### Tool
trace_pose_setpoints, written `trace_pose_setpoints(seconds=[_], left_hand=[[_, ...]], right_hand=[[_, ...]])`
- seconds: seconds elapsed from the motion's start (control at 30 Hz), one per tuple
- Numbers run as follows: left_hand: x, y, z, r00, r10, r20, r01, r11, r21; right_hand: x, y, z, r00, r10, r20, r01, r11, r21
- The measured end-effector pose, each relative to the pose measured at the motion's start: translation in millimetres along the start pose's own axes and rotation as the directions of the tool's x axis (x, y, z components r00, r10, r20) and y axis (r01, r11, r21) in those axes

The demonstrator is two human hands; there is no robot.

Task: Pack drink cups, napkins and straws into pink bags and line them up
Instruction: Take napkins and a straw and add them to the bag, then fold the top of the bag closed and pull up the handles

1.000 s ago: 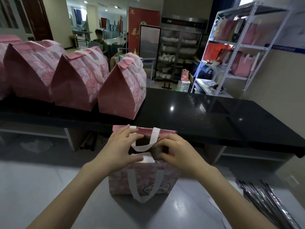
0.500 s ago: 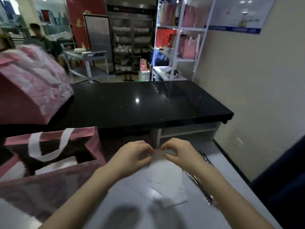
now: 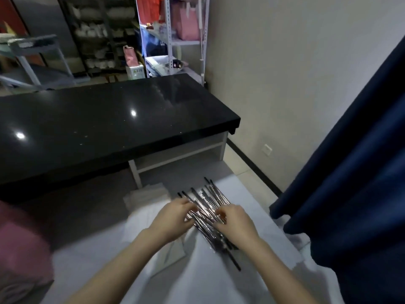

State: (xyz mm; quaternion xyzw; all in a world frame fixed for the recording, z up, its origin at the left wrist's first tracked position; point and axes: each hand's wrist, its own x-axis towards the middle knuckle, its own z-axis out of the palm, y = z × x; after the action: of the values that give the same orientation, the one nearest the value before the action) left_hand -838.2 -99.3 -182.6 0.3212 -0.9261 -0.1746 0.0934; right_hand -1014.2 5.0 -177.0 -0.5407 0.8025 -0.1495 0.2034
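Tabletop (image 3: 252, 216) — pale work surface, its right edge running close beside a dark blue curtain (image 3: 350, 183); little free room on that side, open surface toward the near left.

Straws (image 3: 208, 207) — a fanned bundle of dark wrapped straws, lying near the far right corner of the tabletop, tips pointing away toward the far edge, one loose straw trailing toward the near side.

Left hand (image 3: 173, 220) — fingers curled and resting on the left side of the bundle; whether any straw was pinched could not be told.

Right hand (image 3: 234, 222) — fingers bent down on the right side of the bundle, touching the straws; actual hold could not be told.

Napkins (image 3: 146, 195) — white stack, just left of the straws.

Pink bag (image 3: 19, 249) — blurred, at the left margin, well apart from both hands.

Black counter (image 3: 109, 121) — beyond the tabletop.
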Motion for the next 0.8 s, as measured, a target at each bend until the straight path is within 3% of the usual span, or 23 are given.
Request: trace_pose_setpoints(seconds=[0.27, 0.63, 0.8], left_hand=[[27, -5, 34, 0.992, 0.036, 0.121, -0.062, 0.973, 0.222], [36, -12, 37, 0.993, 0.050, 0.110, -0.072, 0.976, 0.204], [39, -11, 36, 0.990, 0.077, 0.116, -0.100, 0.973, 0.210]], right_hand=[[11, 13, 37, 1.000, -0.030, 0.005, 0.030, 0.980, -0.197], [11, 22, 47, 0.993, -0.005, -0.114, 0.001, 0.999, -0.033], [9, 22, 48, 0.995, -0.048, -0.089, 0.044, 0.998, -0.052]])
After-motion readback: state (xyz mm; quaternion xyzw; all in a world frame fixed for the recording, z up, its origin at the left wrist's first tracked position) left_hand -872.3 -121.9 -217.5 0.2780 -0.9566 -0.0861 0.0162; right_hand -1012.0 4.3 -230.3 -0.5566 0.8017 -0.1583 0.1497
